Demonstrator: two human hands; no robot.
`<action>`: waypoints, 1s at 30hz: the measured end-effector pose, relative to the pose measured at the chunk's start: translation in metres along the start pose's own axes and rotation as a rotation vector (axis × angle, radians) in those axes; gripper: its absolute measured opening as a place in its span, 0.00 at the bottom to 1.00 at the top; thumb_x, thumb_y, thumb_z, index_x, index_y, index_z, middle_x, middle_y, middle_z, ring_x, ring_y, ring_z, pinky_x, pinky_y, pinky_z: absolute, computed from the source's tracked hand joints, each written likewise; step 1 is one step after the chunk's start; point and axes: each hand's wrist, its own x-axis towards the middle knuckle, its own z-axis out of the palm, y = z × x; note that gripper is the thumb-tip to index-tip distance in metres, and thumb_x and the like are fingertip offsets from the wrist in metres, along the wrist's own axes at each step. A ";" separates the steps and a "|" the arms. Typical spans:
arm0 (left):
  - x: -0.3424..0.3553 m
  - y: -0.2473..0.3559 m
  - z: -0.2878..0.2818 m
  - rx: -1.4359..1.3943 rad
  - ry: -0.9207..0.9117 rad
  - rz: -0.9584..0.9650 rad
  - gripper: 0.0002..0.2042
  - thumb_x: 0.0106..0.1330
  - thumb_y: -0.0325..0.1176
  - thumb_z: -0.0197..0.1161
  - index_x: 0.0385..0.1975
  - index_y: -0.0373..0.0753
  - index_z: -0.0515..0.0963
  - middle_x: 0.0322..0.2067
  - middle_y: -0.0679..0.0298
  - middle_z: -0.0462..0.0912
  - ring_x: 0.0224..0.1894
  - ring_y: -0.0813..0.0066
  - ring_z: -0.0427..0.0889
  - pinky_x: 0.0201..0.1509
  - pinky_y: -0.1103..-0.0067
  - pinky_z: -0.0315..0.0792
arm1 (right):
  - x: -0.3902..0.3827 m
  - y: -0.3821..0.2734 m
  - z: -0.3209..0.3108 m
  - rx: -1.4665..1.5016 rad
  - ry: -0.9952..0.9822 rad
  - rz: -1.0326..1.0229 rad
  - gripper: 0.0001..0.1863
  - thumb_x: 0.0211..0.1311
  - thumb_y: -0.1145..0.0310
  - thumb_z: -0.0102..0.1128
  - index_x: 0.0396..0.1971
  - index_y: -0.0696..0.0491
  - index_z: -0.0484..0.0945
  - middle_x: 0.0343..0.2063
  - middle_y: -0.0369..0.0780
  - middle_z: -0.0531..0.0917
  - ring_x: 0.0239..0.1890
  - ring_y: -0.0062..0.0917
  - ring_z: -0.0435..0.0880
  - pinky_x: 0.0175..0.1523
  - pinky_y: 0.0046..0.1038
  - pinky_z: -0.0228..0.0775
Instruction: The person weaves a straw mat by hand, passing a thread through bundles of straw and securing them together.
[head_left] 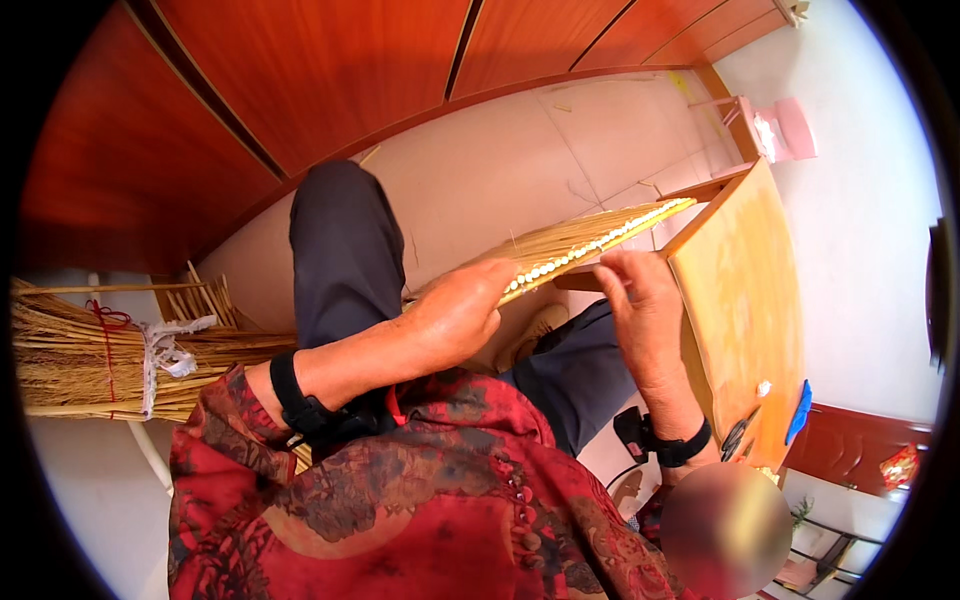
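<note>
A flat panel of straw-coloured stalks (pixel 565 232) lies slanted above my lap, its row of pale cut ends (pixel 590 250) facing me along a yellow edge strip. My left hand (pixel 460 308) is closed round the near left end of the panel, the fingers partly hidden behind it. Close to the middle of that edge, my right hand (pixel 645 310) is raised with thumb and fingers drawn together. Whatever sits between those fingertips is too small to make out. Both wrists wear black straps.
Tied bundles of dry stalks (pixel 70 360) rest at the left. To the right stands a wooden table (pixel 750 300) bearing scissors (pixel 737 436) and a blue item (pixel 799 412). A reddish wooden cabinet (pixel 340 80) lines the far side; a pink chair (pixel 792 130) is at the far right.
</note>
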 end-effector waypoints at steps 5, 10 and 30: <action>-0.006 0.007 -0.002 0.095 -0.048 -0.035 0.23 0.51 0.18 0.53 0.51 0.32 0.67 0.46 0.44 0.74 0.49 0.44 0.73 0.52 0.64 0.69 | 0.035 -0.022 0.009 -0.057 -0.046 -0.420 0.05 0.50 0.71 0.64 0.25 0.54 0.78 0.24 0.40 0.76 0.32 0.39 0.75 0.39 0.37 0.66; -0.019 -0.002 0.007 0.054 -0.013 0.042 0.22 0.51 0.17 0.51 0.49 0.30 0.67 0.45 0.43 0.74 0.49 0.44 0.73 0.53 0.65 0.69 | 0.039 -0.022 0.025 0.130 -0.470 -0.348 0.08 0.51 0.68 0.63 0.22 0.57 0.78 0.23 0.46 0.77 0.33 0.44 0.76 0.38 0.41 0.66; -0.035 -0.016 0.013 -0.079 0.075 0.112 0.23 0.49 0.15 0.50 0.49 0.28 0.67 0.44 0.43 0.73 0.50 0.43 0.71 0.55 0.63 0.67 | 0.038 -0.046 0.057 0.362 -0.605 -0.026 0.04 0.49 0.75 0.58 0.20 0.59 0.74 0.22 0.48 0.75 0.30 0.45 0.75 0.34 0.40 0.66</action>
